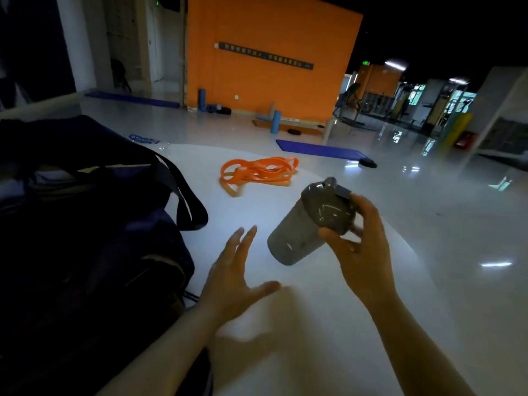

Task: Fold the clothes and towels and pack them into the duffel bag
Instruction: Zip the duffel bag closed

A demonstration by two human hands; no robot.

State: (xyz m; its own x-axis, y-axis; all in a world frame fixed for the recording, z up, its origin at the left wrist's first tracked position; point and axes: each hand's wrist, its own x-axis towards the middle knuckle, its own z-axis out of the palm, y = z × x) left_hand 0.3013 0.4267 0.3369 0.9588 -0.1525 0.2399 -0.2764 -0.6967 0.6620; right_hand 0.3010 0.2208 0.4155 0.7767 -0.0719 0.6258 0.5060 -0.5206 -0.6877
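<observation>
A dark navy duffel bag (pixel 85 224) fills the left side of the white table (pixel 314 324), its top open with pale folded cloth (pixel 48 178) showing inside and a black strap (pixel 185 201) looping over its right edge. My right hand (pixel 360 244) grips a grey shaker bottle (pixel 303 232) by its lid end, holding it tilted above the table. My left hand (pixel 237 275) hovers with fingers spread, just left of the bottle's base and not touching it.
Orange resistance bands (pixel 257 172) lie in a tangle at the table's far side. Beyond the table, a gym floor holds blue mats (pixel 323 150) and foam rollers (pixel 275 121) before an orange wall (pixel 271 52).
</observation>
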